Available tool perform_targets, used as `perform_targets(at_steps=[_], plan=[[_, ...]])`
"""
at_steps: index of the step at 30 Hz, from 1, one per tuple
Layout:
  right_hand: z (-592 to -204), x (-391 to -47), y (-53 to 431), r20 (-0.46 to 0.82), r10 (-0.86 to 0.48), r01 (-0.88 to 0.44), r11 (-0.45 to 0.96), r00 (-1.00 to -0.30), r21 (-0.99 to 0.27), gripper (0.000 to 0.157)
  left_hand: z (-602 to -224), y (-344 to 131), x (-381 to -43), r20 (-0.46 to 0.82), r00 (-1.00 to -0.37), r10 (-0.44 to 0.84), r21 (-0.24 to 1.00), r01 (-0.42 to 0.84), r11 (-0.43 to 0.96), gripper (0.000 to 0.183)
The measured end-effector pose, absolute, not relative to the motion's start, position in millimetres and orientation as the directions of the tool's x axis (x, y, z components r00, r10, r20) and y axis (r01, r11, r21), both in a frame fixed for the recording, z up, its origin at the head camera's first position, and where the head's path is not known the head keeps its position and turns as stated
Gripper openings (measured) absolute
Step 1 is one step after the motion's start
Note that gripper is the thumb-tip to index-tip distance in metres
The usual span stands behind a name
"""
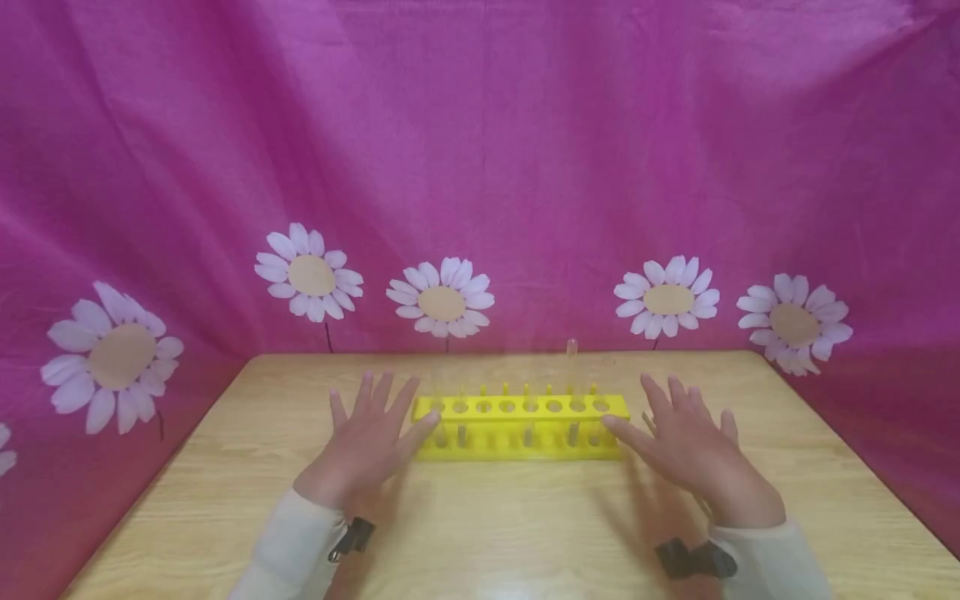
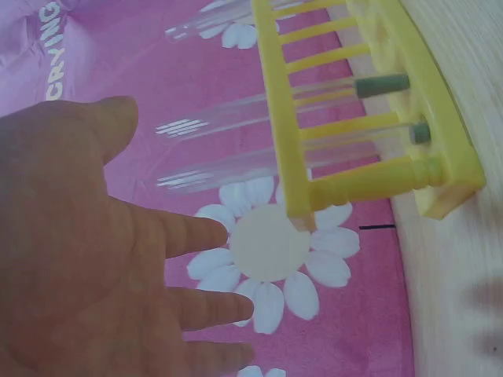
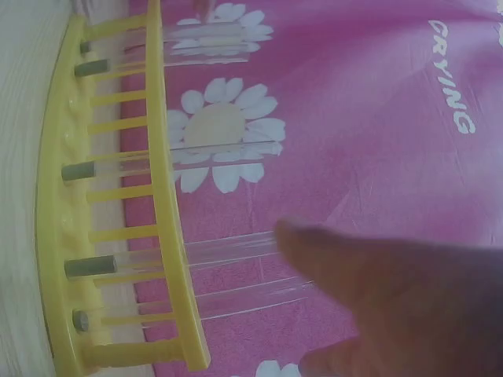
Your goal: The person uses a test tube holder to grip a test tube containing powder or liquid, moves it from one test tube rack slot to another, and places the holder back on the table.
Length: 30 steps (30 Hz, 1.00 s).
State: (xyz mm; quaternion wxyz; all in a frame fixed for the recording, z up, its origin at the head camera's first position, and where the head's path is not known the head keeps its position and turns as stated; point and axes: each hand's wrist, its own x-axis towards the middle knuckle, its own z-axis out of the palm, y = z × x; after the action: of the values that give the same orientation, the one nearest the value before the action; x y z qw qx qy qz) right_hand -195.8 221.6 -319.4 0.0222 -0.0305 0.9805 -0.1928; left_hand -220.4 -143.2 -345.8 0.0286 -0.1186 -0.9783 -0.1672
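A yellow test tube rack (image 1: 517,454) stands on the table between my two hands. Several clear test tubes (image 2: 212,122) sit in it with their rounded ends up and grey-green stoppers (image 3: 90,266) at the lower ends. Beside the rack's left end, my left hand (image 1: 363,450) is spread palm down with straight fingers; the left wrist view has it apart from the rack. My right hand (image 1: 697,454) is spread likewise at the right end, its thumb overlapping a tube top in the right wrist view; contact there cannot be told. Neither hand holds anything.
The light wooden table (image 1: 495,533) ends just behind the rack, where a purple cloth (image 1: 525,167) with white daisies hangs across the back and both sides. A dark strap piece (image 1: 693,558) sits at each wrist, over pale sleeves (image 1: 288,542).
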Motion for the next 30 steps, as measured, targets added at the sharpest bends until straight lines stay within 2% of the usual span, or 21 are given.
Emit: perform_targets(at_steps=[6, 14, 20, 25, 30], plan=[[-322.6, -199.6, 227.7, -0.044, -0.043, -0.023, 0.929, -0.998, -0.369, 0.102, -349.5, -144.9, -226.2, 0.075, -0.975, 0.209, 0.372, 0.222, 0.901, 0.079], [-324.4, -203.2, 232.0, -0.034, -0.03, -0.016, 0.935, -0.999, -0.354, 0.1, -356.7, -150.5, -233.9, 0.125, -0.968, 0.217, 0.468, 0.25, 0.848, 0.066], [-326.8, -208.0, 235.4, -0.042, -0.022, -0.006, 0.938, -0.999, -0.346, 0.097, -363.0, -154.5, -241.6, 0.147, -0.959, 0.244, 0.571, 0.283, 0.77, 0.06], [-330.1, -212.3, 240.5, -0.056, -0.021, 0.0, 0.937, -0.998, -0.348, 0.094, -370.4, -157.5, -247.5, 0.082, -0.976, 0.2, 0.713, 0.198, 0.672, 0.057], [-332.9, -215.5, 244.0, -0.087, -0.018, 0.015, 0.929, -0.996, -0.369, 0.094, -381.8, -162.3, -256.1, 0.122, -0.969, 0.213, 0.752, 0.23, 0.618, 0.058]])
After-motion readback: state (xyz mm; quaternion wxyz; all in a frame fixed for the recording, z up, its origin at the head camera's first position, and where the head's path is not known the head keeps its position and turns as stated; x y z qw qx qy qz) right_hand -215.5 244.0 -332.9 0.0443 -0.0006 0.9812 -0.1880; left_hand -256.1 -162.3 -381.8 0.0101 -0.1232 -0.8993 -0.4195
